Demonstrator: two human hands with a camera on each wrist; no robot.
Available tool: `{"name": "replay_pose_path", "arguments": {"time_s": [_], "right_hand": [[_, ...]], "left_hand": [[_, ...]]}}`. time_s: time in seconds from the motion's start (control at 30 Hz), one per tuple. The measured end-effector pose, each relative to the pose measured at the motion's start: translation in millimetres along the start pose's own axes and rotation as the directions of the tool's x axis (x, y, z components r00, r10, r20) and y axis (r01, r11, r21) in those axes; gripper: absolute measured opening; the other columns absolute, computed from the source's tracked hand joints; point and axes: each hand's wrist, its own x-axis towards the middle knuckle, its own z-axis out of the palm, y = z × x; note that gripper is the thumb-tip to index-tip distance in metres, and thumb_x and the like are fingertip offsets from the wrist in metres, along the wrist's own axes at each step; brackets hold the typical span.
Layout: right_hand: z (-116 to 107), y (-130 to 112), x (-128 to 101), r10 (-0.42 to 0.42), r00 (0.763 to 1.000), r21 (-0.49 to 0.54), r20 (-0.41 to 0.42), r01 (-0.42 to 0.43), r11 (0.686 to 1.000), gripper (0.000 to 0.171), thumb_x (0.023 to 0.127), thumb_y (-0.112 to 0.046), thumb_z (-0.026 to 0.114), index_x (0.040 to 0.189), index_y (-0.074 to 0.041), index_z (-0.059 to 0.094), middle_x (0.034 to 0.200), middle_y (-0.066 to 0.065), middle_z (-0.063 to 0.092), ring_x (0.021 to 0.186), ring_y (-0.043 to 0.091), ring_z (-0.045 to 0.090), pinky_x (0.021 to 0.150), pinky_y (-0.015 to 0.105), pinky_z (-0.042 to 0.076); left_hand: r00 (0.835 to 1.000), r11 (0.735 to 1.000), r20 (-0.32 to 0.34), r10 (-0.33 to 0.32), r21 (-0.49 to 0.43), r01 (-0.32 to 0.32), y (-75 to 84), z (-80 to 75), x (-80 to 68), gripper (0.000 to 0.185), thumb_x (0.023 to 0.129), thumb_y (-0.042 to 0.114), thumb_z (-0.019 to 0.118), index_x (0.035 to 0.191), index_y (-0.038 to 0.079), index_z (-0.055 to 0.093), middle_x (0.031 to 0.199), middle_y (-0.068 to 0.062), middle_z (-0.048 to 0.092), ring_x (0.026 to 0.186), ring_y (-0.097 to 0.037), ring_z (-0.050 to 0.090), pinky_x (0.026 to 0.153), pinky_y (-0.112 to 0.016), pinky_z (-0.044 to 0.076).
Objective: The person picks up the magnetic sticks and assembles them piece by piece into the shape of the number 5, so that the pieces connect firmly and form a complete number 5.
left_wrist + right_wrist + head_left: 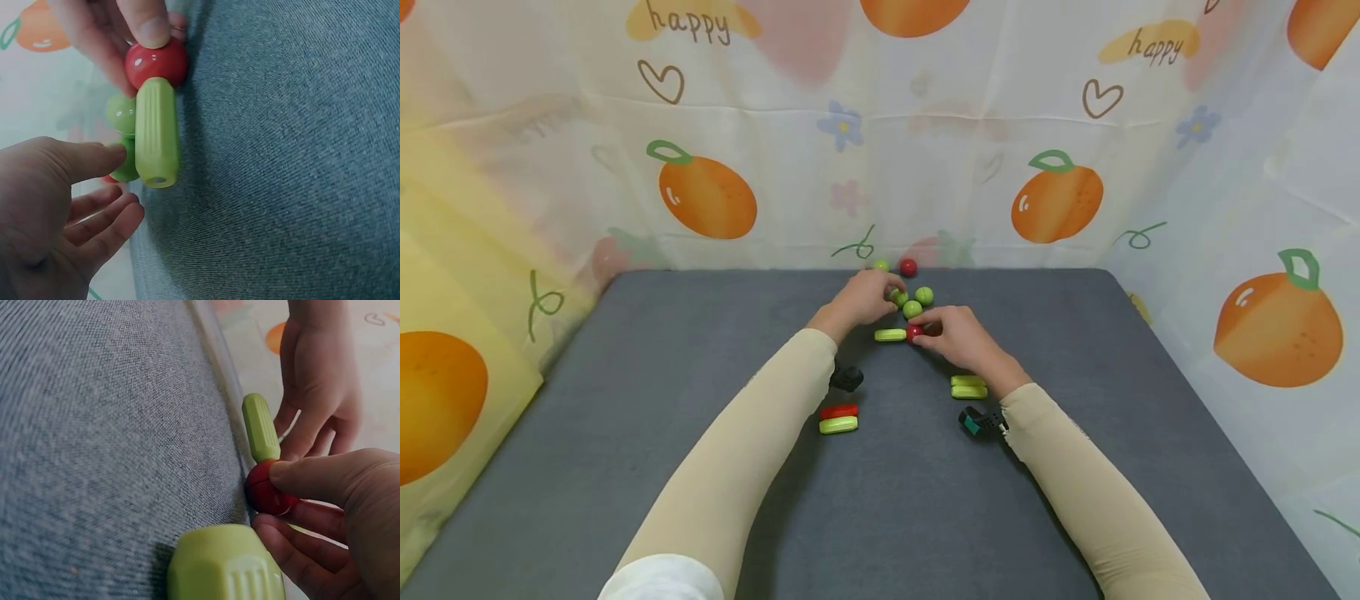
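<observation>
Head view: a red ball [913, 332] is pinched by the right hand [958, 337] against the end of a green cylinder [891, 335] on the grey mat [700, 375]. Green balls [913, 309] are partly hidden by the left hand [865, 298], its fingers loosely spread, gripping nothing.

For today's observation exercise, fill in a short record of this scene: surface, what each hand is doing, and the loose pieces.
surface: grey mat
right hand: pinches red ball against end of green rod
left hand: fingers relaxed, by green balls
loose pieces: red and green rod pair; two stacked green rods; another red ball at far edge
</observation>
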Motion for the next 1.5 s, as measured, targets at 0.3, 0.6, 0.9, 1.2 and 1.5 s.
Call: {"name": "replay_pose_path", "arguments": {"time_s": [0.3,0.6,0.9,1.2,1.5], "right_hand": [[1,-1,-1,0.007,1.000,-0.005,0.002,-0.007,1.000,0.033,0.103,-0.021,0.079,0.135,-0.010,0.078,0.120,0.003,0.078,0.103,0.020,0.074,0.084,0.039,0.062],[0,-3,-1,-0.006,1.000,-0.014,0.004,0.007,1.000,0.032,0.103,-0.020,0.079,0.134,-0.010,0.078,0.119,0.003,0.078,0.101,0.019,0.075,0.082,0.038,0.062],[-1,-2,-2,-0.008,1.000,-0.012,0.002,0.008,1.000,0.032,0.103,-0.019,0.079,0.133,-0.010,0.079,0.118,0.003,0.078,0.101,0.019,0.075,0.083,0.038,0.062],[-2,-3,-1,0.015,1.000,-0.024,-0.004,-0.015,1.000,0.032,0.103,-0.020,0.079,0.134,-0.010,0.079,0.121,0.004,0.077,0.102,0.020,0.075,0.084,0.040,0.062],[-1,-4,0,0.021,1.000,-0.065,0.006,-0.020,0.998,0.033,0.104,-0.023,0.079,0.135,-0.012,0.078,0.122,0.004,0.077,0.103,0.021,0.073,0.087,0.041,0.061]], "left_hand": [[0.998,0.999,-0.027,-0.049,0.023,0.049,6.9,4.5,3.3,0.036,0.106,0.016,0.074,0.141,0.013,0.070,0.126,-0.010,0.069,0.111,-0.030,0.066,0.095,-0.046,0.055],[0.994,0.996,-0.076,-0.081,0.040,0.084,6.6,9.4,6.9,0.032,0.102,0.019,0.081,0.131,0.012,0.071,0.116,-0.009,0.070,0.103,-0.031,0.066,0.091,-0.046,0.055],[0.989,0.994,-0.112,-0.096,0.033,0.100,2.3,12.7,8.6,0.022,0.100,0.021,0.083,0.114,0.010,0.070,0.106,-0.007,0.069,0.098,-0.031,0.067,0.088,-0.046,0.055],[0.982,0.993,-0.150,-0.117,-0.033,0.114,-5.6,7.2,-2.2,0.017,0.102,0.019,0.080,0.109,0.008,0.070,0.105,-0.009,0.068,0.093,-0.030,0.064,0.085,-0.046,0.054],[0.976,0.968,-0.178,-0.126,-0.237,0.082,-25.3,-3.2,-31.5,0.033,0.100,0.017,0.082,0.129,0.003,0.074,0.123,-0.012,0.075,0.114,-0.028,0.069,0.097,-0.045,0.055]]}}
